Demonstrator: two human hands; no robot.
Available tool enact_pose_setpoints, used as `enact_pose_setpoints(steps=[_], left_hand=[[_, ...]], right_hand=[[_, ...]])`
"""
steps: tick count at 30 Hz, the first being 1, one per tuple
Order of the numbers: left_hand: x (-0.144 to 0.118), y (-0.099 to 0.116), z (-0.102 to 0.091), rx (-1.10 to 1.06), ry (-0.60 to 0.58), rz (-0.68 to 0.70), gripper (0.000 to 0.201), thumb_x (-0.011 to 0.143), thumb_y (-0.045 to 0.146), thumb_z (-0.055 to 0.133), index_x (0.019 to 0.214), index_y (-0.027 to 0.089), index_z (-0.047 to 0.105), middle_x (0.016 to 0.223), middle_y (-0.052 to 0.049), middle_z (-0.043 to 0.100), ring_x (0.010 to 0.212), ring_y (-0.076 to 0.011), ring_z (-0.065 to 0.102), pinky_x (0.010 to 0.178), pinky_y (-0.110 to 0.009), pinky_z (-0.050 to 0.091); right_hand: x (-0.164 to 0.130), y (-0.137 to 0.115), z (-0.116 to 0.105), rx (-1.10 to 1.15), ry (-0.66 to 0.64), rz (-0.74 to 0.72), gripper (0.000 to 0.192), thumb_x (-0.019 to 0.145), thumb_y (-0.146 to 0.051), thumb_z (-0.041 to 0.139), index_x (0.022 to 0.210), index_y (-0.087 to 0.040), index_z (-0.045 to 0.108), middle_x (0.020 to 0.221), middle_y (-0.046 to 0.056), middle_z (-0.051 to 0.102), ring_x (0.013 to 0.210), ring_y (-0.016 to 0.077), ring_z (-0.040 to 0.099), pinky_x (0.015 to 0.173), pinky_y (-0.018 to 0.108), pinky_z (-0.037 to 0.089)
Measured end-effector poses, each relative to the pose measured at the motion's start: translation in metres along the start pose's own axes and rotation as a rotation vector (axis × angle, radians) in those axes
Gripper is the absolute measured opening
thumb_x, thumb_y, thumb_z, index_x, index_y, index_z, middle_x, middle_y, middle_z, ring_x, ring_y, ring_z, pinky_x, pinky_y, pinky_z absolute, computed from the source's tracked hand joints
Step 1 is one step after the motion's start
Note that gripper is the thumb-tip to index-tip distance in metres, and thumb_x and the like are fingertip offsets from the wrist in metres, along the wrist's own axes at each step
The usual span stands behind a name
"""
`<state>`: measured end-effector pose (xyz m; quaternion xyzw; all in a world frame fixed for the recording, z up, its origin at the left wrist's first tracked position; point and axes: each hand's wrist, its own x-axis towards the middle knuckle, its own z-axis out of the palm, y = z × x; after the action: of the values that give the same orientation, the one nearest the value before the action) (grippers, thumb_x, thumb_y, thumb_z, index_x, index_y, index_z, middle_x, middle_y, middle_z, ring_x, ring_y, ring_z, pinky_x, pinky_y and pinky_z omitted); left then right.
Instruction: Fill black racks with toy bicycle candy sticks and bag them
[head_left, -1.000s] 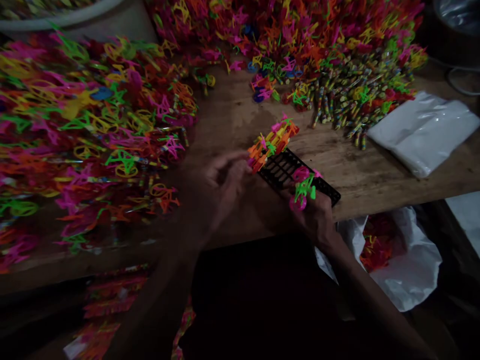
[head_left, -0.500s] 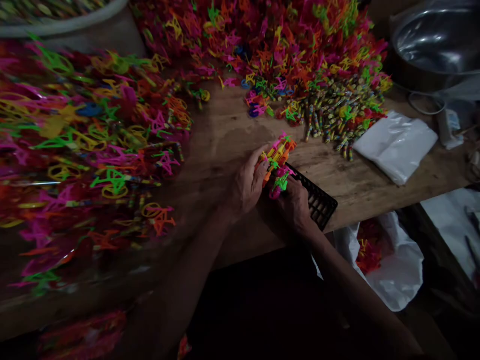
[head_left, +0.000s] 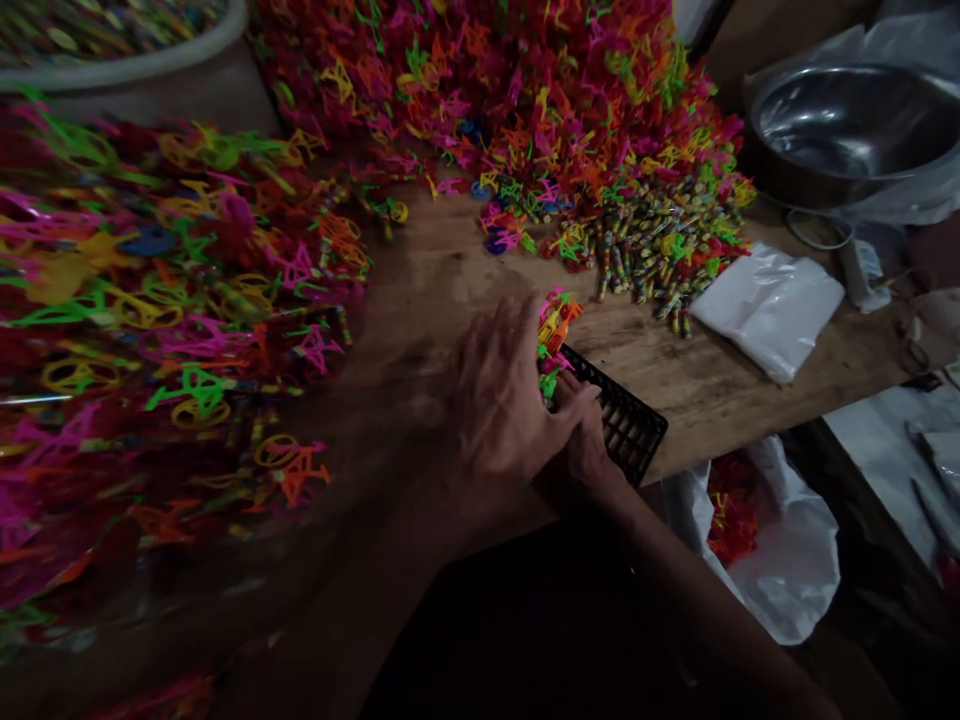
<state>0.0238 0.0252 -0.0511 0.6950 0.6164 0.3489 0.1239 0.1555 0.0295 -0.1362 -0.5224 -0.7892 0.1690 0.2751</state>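
Note:
My left hand (head_left: 499, 400) is raised over the left side of a cluster of small bright plastic toys (head_left: 556, 330), its fingers stretched out and slightly smeared by motion. Its thumb reaches across to my right hand (head_left: 585, 430), whose fingers curl around the near end of the same cluster. Pink, orange, yellow and green pieces show between the two hands; the lower part is hidden. Under and beside the right hand lies a black gridded tray (head_left: 637, 432) with open cells, tilted across the wooden table (head_left: 427, 270).
Heaps of colourful plastic toys (head_left: 480, 70) cover the back and left. Short printed tubes (head_left: 637, 240) lie by a folded white plastic bag (head_left: 772, 310). A metal basin (head_left: 855, 130) stands at right, a pale tub (head_left: 187, 70) back left. Below the edge hangs an open white sack (head_left: 795, 560).
My left hand has come off its grip on the toys, its fingers straightening and its back turning upward. The right hand stays at the cluster. The view has shifted slightly.

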Motion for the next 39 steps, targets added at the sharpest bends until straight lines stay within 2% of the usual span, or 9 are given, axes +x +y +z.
enact_pose_setpoints(steps=[3, 7, 19, 24, 29, 32, 35, 37, 39], left_hand=[[0.007, 0.013, 0.007, 0.102, -0.06, -0.082, 0.077, 0.085, 0.024, 0.071, 0.154, 0.016, 0.039, 0.156, -0.02, 0.048, 0.145, -0.0385, 0.046, 0.12, -0.058, 0.039], [0.011, 0.007, 0.018, 0.09, -0.049, -0.086, 0.064, 0.087, 0.012, 0.06, 0.15, 0.016, 0.045, 0.141, -0.015, 0.06, 0.13, -0.0307, 0.059, 0.112, -0.047, 0.049], [0.005, -0.007, 0.031, 0.163, 0.076, -0.057, 0.065, 0.09, 0.029, 0.058, 0.151, 0.013, 0.043, 0.137, -0.019, 0.059, 0.127, -0.0354, 0.059, 0.109, -0.052, 0.05], [0.005, -0.014, 0.035, 0.181, 0.12, -0.002, 0.062, 0.09, 0.03, 0.06, 0.148, 0.012, 0.046, 0.137, -0.019, 0.061, 0.126, -0.0352, 0.06, 0.109, -0.051, 0.05], [0.008, -0.01, 0.04, 0.151, 0.114, -0.044, 0.063, 0.089, 0.028, 0.063, 0.148, 0.016, 0.046, 0.138, -0.019, 0.061, 0.129, -0.0354, 0.059, 0.11, -0.053, 0.049], [0.005, 0.002, 0.025, 0.166, 0.071, -0.039, 0.073, 0.084, 0.033, 0.075, 0.148, 0.015, 0.045, 0.15, -0.02, 0.053, 0.144, -0.0376, 0.046, 0.122, -0.055, 0.037], [-0.006, 0.009, -0.005, 0.178, 0.108, 0.027, 0.081, 0.089, 0.044, 0.073, 0.152, 0.008, 0.037, 0.161, -0.022, 0.041, 0.155, -0.0333, 0.031, 0.13, -0.048, 0.026], [-0.023, 0.003, -0.028, 0.145, 0.16, 0.044, 0.069, 0.097, 0.043, 0.062, 0.152, 0.009, 0.037, 0.159, -0.019, 0.045, 0.153, -0.0267, 0.036, 0.129, -0.042, 0.03], [-0.051, -0.013, -0.051, 0.14, 0.219, -0.042, 0.05, 0.101, 0.036, 0.054, 0.146, 0.017, 0.044, 0.148, -0.011, 0.058, 0.141, -0.0229, 0.053, 0.122, -0.041, 0.041]], right_hand=[[0.0, -0.004, 0.002, 0.001, -0.017, 0.026, 0.034, 0.103, -0.026, 0.04, 0.12, -0.021, 0.069, 0.109, 0.008, 0.069, 0.098, 0.0238, 0.062, 0.096, 0.041, 0.044], [0.001, -0.009, 0.002, -0.032, -0.05, 0.009, 0.033, 0.105, -0.022, 0.039, 0.118, -0.019, 0.069, 0.104, 0.008, 0.066, 0.092, 0.0224, 0.058, 0.086, 0.038, 0.039], [0.0, -0.016, 0.002, -0.1, -0.086, 0.014, 0.029, 0.107, -0.026, 0.039, 0.117, -0.017, 0.065, 0.108, 0.01, 0.065, 0.098, 0.0237, 0.056, 0.091, 0.039, 0.037], [0.005, -0.02, -0.002, -0.083, -0.113, 0.039, 0.031, 0.107, -0.025, 0.038, 0.116, -0.016, 0.066, 0.108, 0.011, 0.066, 0.095, 0.0231, 0.058, 0.091, 0.039, 0.041], [0.013, -0.018, -0.009, -0.101, -0.205, 0.045, 0.032, 0.106, -0.022, 0.038, 0.122, -0.016, 0.066, 0.118, 0.014, 0.068, 0.1, 0.0246, 0.06, 0.095, 0.04, 0.041], [0.003, -0.018, -0.024, -0.156, -0.195, 0.04, 0.034, 0.103, -0.016, 0.039, 0.124, -0.012, 0.065, 0.123, 0.018, 0.067, 0.108, 0.0291, 0.059, 0.093, 0.044, 0.041], [-0.016, -0.014, -0.046, -0.227, -0.07, 0.003, 0.032, 0.097, -0.015, 0.044, 0.121, -0.014, 0.065, 0.11, 0.018, 0.069, 0.099, 0.0327, 0.06, 0.083, 0.046, 0.042], [-0.031, -0.011, -0.057, -0.205, -0.026, -0.074, 0.031, 0.093, -0.016, 0.047, 0.118, -0.017, 0.065, 0.107, 0.016, 0.069, 0.091, 0.0304, 0.061, 0.079, 0.044, 0.042], [-0.045, -0.013, -0.06, -0.11, -0.058, -0.145, 0.031, 0.09, -0.015, 0.048, 0.115, -0.021, 0.065, 0.101, 0.012, 0.069, 0.087, 0.0282, 0.062, 0.076, 0.041, 0.044]])
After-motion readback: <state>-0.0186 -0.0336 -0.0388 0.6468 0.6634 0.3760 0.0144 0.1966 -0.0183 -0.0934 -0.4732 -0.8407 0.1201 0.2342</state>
